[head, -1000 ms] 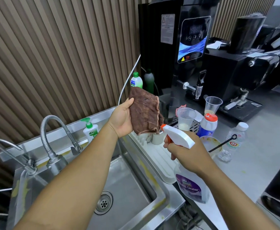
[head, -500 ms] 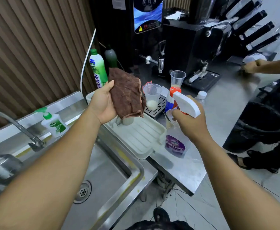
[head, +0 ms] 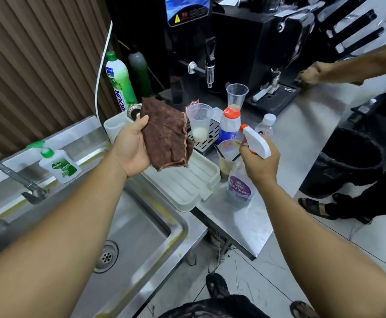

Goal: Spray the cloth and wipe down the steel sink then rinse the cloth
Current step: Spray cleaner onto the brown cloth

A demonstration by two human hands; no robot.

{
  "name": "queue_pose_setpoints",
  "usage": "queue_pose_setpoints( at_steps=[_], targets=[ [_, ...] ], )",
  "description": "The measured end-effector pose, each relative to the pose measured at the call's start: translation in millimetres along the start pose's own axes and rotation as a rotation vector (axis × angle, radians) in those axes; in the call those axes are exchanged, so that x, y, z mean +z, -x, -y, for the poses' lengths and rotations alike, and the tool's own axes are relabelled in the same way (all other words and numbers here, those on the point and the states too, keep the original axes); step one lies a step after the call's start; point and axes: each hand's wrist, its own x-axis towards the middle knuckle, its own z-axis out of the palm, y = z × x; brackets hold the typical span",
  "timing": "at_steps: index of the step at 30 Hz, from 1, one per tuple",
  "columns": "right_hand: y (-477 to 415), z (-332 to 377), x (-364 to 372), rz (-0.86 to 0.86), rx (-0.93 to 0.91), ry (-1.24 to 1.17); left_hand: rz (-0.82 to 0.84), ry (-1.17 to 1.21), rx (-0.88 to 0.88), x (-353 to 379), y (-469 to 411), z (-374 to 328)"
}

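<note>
Left hand [head: 132, 152] pinches the brown cloth [head: 165, 134] above the white tray [head: 187, 182]; right hand [head: 259, 164] grips the spray bottle [head: 244, 171], nozzle facing the cloth across open air. Steel sink [head: 141, 228] lies lower left.

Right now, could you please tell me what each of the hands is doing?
Left hand: holds the brown cloth.
Right hand: grips the spray bottle.

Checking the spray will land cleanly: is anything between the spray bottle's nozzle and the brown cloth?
Nothing visible does. The right hand holds the spray bottle aimed at the cloth in the left hand. The plastic cup and red-capped bottle show in the gap but seem to stand farther back on the counter.
</note>
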Motion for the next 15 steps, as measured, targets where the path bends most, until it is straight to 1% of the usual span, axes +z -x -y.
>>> queue_pose_setpoints(
  at_steps=[3, 7, 10, 15],
  targets=[
    [-1, -2, -2, 0.020, 0.020, 0.005, 0.005, 0.022, -0.001, -3, 2, 2],
    [6, -8, -7, 0.032, 0.089, 0.107, 0.026, 0.047, 0.003, -7, 5, 2],
    [18, -14, -13, 0.033, 0.081, 0.176, 0.029, 0.048, 0.004, -12, 7, 1],
    [50, -18, -21, -0.049, 0.075, 0.229, 0.028, 0.034, -0.019, -18, 17, 0]
  ],
)
